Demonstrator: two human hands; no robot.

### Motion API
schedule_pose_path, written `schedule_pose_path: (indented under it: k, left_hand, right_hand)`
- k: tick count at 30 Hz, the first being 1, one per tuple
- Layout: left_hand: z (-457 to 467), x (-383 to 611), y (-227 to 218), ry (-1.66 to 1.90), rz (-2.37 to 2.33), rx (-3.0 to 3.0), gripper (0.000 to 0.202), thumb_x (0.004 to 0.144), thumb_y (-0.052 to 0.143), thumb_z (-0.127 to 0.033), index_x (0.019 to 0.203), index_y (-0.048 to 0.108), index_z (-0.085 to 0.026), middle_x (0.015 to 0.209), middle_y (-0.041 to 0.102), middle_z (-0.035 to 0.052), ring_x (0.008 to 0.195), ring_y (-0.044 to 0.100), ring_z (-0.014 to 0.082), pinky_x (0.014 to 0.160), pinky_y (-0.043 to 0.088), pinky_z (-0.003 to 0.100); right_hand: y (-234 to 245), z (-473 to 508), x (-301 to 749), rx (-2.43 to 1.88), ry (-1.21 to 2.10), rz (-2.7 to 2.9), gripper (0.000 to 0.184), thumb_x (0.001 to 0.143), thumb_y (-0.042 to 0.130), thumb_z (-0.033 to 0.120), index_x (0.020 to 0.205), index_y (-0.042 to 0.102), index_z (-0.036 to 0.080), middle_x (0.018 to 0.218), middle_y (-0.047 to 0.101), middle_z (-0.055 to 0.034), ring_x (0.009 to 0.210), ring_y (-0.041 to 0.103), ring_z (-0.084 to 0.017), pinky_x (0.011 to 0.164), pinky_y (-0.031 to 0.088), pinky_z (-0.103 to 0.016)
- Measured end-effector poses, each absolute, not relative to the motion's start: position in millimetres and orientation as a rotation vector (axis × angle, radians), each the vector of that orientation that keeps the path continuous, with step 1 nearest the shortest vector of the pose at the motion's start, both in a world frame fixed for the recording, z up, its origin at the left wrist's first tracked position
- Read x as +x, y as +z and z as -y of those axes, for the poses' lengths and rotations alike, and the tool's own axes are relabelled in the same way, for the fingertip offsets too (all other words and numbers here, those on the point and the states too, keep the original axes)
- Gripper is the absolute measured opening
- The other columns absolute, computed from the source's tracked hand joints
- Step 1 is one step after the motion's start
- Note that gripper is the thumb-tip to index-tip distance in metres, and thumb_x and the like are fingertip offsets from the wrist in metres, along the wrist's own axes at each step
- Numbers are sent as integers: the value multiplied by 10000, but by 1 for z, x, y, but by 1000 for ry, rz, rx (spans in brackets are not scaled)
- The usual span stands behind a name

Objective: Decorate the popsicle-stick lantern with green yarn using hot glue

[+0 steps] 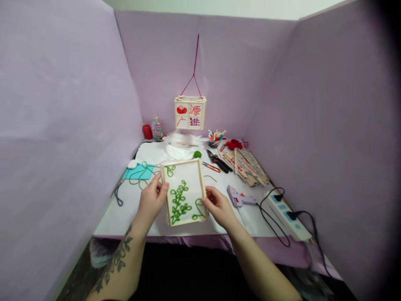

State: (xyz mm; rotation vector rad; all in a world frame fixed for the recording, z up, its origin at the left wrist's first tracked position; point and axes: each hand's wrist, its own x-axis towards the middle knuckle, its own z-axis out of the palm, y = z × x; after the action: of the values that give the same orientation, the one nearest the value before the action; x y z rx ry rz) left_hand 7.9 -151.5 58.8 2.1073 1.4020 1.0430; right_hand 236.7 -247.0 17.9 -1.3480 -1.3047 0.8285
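Note:
Held up over the near part of the table is a wooden frame (191, 173) with a white panel. Green cord is laid on the panel as a leafy sprig, with curls at two corners. My left hand (153, 196) grips the frame's left side, thumb on the front. On the right side, my right hand (218, 205) is closed round the lower edge, thumb also in front. The fingers behind the frame are partly hidden. Loose green cord (142, 172) lies to the left, over a light-blue sheet (133, 171).
A lilac glue gun (239, 197) and a power strip (290, 219) lie right. Behind are orange snips (213, 168), pruning shears (221, 161), paper-wrapped sticks (247, 167) and a green ball (197, 154). A box lantern (190, 113) hangs at the back. Scissors (118, 194) lie left.

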Motion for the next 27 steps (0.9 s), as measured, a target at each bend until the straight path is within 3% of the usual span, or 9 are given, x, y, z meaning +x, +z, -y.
schedule_pose_path:
  k: [3,6,8,12,16,22,27]
  left_hand:
    - [151,10,61,1037,-1439,2133,501,911,456,-495,1249,609,-157,657,607,-24,582,580,151,588,439,256]
    - [152,13,61,1029,-1462,2135,499,905,463,-488,1246,604,-152,643,600,-26,586,583,158,590,429,260]
    - [153,14,60,1029,-1476,2144,487,905,463,-467,1243,600,-145,631,589,-28,589,579,163,601,424,266]
    - [151,17,58,1047,-1480,2162,440,903,464,-440,1190,616,-143,632,573,-25,609,568,170,620,416,273]
    - [152,19,58,1042,-1482,2166,389,914,464,-412,1158,624,-155,615,532,-37,606,543,162,634,411,269]
    - [156,20,60,1044,-1483,2159,386,917,470,-391,1178,614,-146,620,532,-33,600,530,160,631,409,269]
    - [158,21,60,1037,-1493,2163,364,916,471,-377,1157,622,-150,660,577,-12,629,561,169,638,425,272]
  right_hand:
    - [17,251,272,-1552,612,1591,263,937,486,311,1075,680,200,980,692,-83,899,636,-214,781,495,-323]
    - [6,261,326,-2113,293,1758,355,891,432,97,1151,666,158,1126,674,-145,1033,607,-248,898,436,-348]
    - [-6,266,357,-2352,255,1833,412,853,426,27,1176,657,135,1139,665,-165,1020,607,-253,892,411,-334]
    - [-26,270,385,-2410,316,1949,502,783,460,-24,1238,619,117,1089,663,-173,942,625,-247,812,395,-307]
    - [-32,264,391,-2428,372,2033,436,768,505,6,1175,645,78,1021,670,-194,890,643,-262,770,395,-308]
    - [-23,260,399,-2306,468,2086,351,738,547,68,1062,675,115,1001,702,-141,907,661,-234,807,447,-290]
    - [2,278,397,-1837,652,1764,384,819,570,310,1182,602,188,1052,705,-96,940,664,-244,850,522,-362]
